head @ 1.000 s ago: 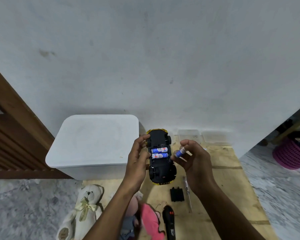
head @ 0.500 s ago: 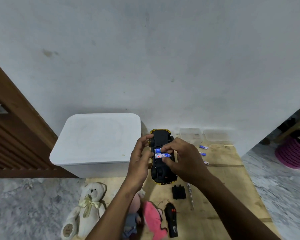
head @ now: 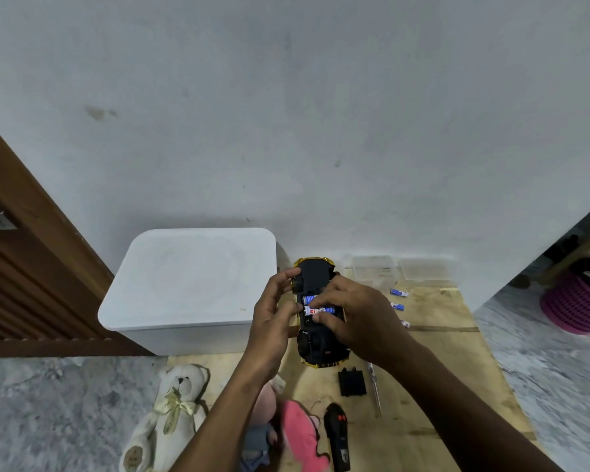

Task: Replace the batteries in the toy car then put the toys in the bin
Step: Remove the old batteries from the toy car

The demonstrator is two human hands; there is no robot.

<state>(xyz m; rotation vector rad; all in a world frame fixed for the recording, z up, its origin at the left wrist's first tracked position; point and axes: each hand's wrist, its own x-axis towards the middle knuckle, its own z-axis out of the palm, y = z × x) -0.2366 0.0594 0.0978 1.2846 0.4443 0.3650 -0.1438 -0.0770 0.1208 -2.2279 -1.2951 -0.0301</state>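
Observation:
A black and yellow toy car (head: 315,349) is held upside down above the wooden board, its battery bay uncovered. My left hand (head: 276,318) grips the car's left side. My right hand (head: 351,315) presses its fingertips on a blue and white battery (head: 315,310) lying in the bay, with another battery (head: 308,298) beside it. The black battery cover (head: 352,382) and a screwdriver (head: 374,386) lie on the board below the car. Three loose batteries (head: 398,293) rest to the right. The white lidded bin (head: 188,284) stands to the left.
A white teddy bear (head: 171,413) and a pink plush toy (head: 300,434) lie at the front, next to a black remote control (head: 337,437). Two clear plastic containers (head: 373,269) stand against the wall. A pink basket (head: 576,301) is at the far right, a wooden door (head: 17,274) at the left.
My right hand brought a battery from beside the car into the bay and now presses on it. The loose batteries to the right came into sight.

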